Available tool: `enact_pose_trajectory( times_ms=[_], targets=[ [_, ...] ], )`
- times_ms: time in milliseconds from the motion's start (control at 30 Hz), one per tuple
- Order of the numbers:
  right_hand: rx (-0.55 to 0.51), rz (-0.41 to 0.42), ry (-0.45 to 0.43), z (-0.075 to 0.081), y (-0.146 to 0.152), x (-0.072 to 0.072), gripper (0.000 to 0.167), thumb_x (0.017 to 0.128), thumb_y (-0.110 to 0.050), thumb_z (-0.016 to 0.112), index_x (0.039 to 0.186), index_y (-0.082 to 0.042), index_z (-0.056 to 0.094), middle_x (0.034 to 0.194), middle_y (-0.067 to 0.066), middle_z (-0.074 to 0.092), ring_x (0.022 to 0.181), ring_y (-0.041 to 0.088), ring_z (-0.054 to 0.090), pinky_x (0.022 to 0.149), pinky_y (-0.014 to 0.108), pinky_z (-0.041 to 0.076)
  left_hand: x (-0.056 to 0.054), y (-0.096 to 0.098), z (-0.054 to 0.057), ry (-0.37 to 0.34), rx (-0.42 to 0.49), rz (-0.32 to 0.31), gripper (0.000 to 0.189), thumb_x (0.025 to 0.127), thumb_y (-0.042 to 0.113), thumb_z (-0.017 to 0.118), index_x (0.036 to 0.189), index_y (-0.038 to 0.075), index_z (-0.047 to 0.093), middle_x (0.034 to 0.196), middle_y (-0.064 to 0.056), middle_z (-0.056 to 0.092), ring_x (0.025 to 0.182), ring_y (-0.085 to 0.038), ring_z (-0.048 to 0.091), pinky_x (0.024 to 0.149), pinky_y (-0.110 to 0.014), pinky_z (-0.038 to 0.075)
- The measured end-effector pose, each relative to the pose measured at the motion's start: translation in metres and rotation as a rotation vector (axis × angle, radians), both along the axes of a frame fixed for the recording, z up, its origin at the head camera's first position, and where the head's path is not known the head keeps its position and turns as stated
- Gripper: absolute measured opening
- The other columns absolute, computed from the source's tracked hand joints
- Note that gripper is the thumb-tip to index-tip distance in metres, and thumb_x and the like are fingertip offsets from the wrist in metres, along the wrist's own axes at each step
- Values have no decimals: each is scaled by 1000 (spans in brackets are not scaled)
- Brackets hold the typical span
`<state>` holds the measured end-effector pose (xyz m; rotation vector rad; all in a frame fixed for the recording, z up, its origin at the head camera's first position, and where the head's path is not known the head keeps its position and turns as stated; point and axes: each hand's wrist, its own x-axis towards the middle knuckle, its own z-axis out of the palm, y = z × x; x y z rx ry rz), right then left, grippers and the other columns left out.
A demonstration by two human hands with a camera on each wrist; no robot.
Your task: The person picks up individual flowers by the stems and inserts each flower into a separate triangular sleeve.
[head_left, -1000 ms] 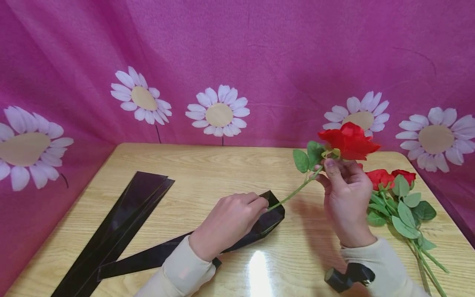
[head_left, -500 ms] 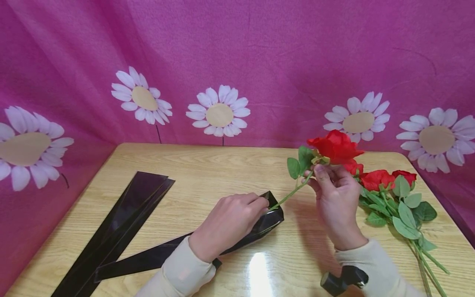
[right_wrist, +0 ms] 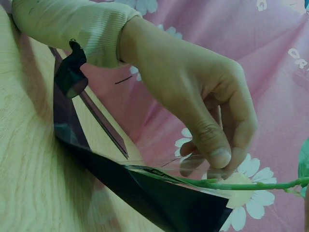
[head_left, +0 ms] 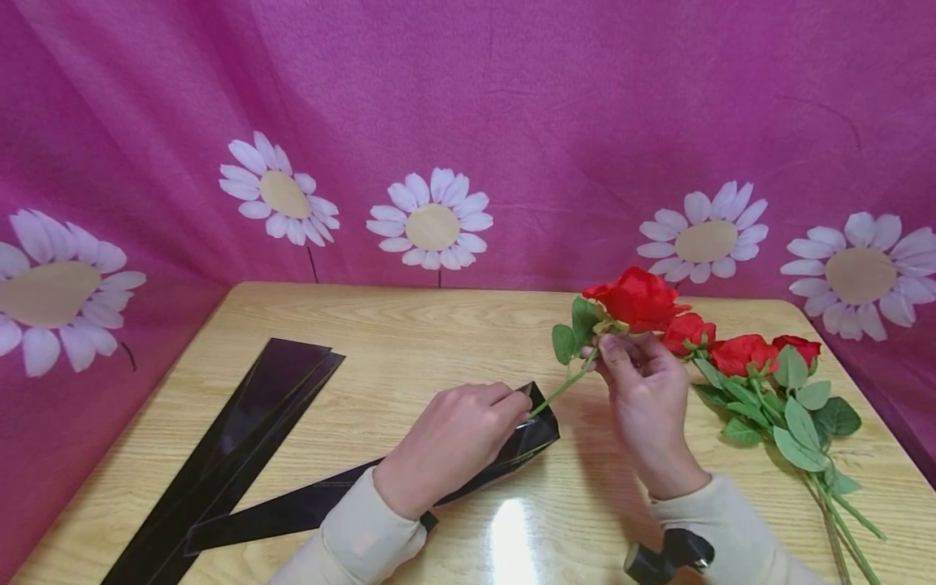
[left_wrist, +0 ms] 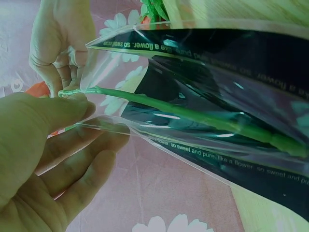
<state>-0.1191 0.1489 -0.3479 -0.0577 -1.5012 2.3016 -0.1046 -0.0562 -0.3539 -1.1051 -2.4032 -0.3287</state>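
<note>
In the head view my right hand (head_left: 647, 406) pinches the stem of a red artificial rose (head_left: 638, 299) just under its bloom. The rose's green stem (left_wrist: 193, 113) runs down inside a black flower sleeve (head_left: 504, 455) with a clear front, as the left wrist view shows. My left hand (head_left: 461, 443) pinches the clear film at the sleeve's mouth between thumb and fingers. The sleeve lies tilted across the table, its narrow end pointing left. In the right wrist view the left hand (right_wrist: 203, 106) holds the film edge just above the stem.
Several flat black sleeves (head_left: 219, 455) lie stacked on the left of the wooden table (head_left: 409, 333), under the held sleeve's narrow end. More red roses (head_left: 746, 355) with leafy stems lie on the right. A pink curtain (head_left: 548, 106) with daisies stands behind.
My right hand has moved left and down with the rose, pushing its stem deeper into the sleeve. The left hand stays nearly in place at the sleeve's mouth.
</note>
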Motion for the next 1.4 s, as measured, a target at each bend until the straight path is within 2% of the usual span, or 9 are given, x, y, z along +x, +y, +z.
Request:
enact_pose_trajectory(
  times_ms=[233,400,733,967,1167,1400],
  targets=[
    [53,25,-31,-4,-3,2,17,101,6,56,101,-7,67,87,-1,73,78,10,74,83,23,63,0,-1,0,-20,-14,3,11,103,22,64,95,19,71,83,9,70,69,-5,64,63,-25,56],
    [55,44,-36,-5,-5,2,17,101,5,55,104,-7,67,87,-2,73,79,9,74,84,24,63,0,0,0,-13,-6,2,16,106,20,60,93,18,70,83,8,70,68,-5,63,62,-24,55],
    [55,86,-55,-6,-5,2,15,102,2,57,104,-9,67,88,-3,74,80,10,74,85,23,62,1,-1,3,2,3,6,13,104,19,62,94,18,70,83,8,69,68,-4,62,60,-23,54],
    [107,101,-82,-8,-6,4,18,102,2,56,103,-12,68,89,-5,75,82,8,75,84,23,63,1,-2,7,5,29,0,9,102,19,65,95,18,71,82,8,69,68,-4,62,61,-24,55],
    [143,132,-88,-10,-5,6,15,102,-1,60,105,-13,69,90,-5,76,83,9,77,86,24,62,2,-4,10,8,32,1,8,103,21,65,100,17,72,91,7,75,75,-5,68,67,-24,59],
    [268,176,-122,-12,-6,9,14,102,-5,61,116,-7,64,95,-8,77,89,10,77,88,24,62,2,-7,12,4,39,16,9,102,23,67,104,18,73,94,7,76,78,-4,70,70,-24,60]
  ],
)
